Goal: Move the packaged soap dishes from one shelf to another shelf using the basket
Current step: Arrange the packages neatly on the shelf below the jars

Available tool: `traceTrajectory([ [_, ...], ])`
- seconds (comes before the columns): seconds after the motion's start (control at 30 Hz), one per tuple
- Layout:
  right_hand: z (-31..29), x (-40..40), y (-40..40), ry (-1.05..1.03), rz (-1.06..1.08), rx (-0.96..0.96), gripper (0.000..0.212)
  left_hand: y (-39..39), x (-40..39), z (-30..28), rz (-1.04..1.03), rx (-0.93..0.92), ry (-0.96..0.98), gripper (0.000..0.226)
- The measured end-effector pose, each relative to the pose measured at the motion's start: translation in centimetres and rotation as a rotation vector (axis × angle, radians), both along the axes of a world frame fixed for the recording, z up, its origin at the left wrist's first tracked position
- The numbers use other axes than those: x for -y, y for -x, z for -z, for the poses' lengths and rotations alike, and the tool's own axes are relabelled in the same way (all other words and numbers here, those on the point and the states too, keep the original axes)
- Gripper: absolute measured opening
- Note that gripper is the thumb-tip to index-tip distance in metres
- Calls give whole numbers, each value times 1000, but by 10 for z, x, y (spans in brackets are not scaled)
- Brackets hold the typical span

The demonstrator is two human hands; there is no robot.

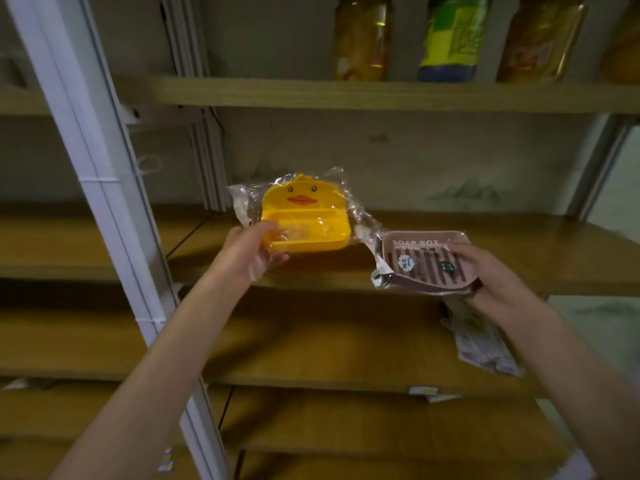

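Observation:
My left hand (251, 252) grips the lower left corner of a yellow duck-faced soap dish (308, 220) in clear plastic wrap, held upright over the wooden shelf (519, 258). My right hand (485, 271) holds a pink soap dish (420, 263) marked "SOAP BOX", also wrapped, tilted at the shelf's front edge. No basket is in view.
A white metal upright (104, 188) stands at the left of the shelves. Bottles (453, 36) line the shelf above. A wrapped packet (481, 337) lies on the lower shelf under my right hand. Price labels (427, 393) hang on a lower shelf edge.

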State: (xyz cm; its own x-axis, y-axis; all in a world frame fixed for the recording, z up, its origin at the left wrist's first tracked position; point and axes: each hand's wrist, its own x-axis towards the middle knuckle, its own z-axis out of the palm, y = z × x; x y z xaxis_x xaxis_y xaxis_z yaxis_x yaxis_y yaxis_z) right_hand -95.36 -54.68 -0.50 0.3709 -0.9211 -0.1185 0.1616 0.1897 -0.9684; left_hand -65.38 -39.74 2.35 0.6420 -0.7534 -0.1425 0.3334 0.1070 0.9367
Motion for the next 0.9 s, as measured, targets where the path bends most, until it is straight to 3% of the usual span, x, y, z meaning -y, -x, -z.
traceTrajectory([
  [0.2, -26, 47, -31, 26, 37, -17, 15, -66, 44, -12, -124, 88, -157, 28],
  [0.33, -40, 73, -53, 29, 40, -50, 10, -92, 76, -16, -112, 17, -176, 13],
  [0.43, -36, 89, -68, -15, 32, -89, 12, -113, 97, -7, -143, 103, -235, 29],
  [0.57, -31, 113, -82, -13, 38, -133, 20, -131, 108, 2, -208, 595, -505, 68],
  [0.6, -30, 118, -84, -10, 45, -142, 21, -132, 106, 5, -216, 804, -649, 76],
  [0.67, -28, 127, -89, -12, 52, -155, 21, -135, 102, 9, -355, 1420, -823, 81],
  [0.73, -25, 133, -97, -8, 50, -185, 22, -137, 100, 10, -350, 1852, -646, 68],
  [0.8, -24, 136, -107, 2, 72, -230, 23, -138, 99, 9, -27, 1945, -544, 54],
  [0.9, -21, 142, -123, 56, 137, -277, 26, -139, 101, 14, 300, 1840, -629, 50],
])
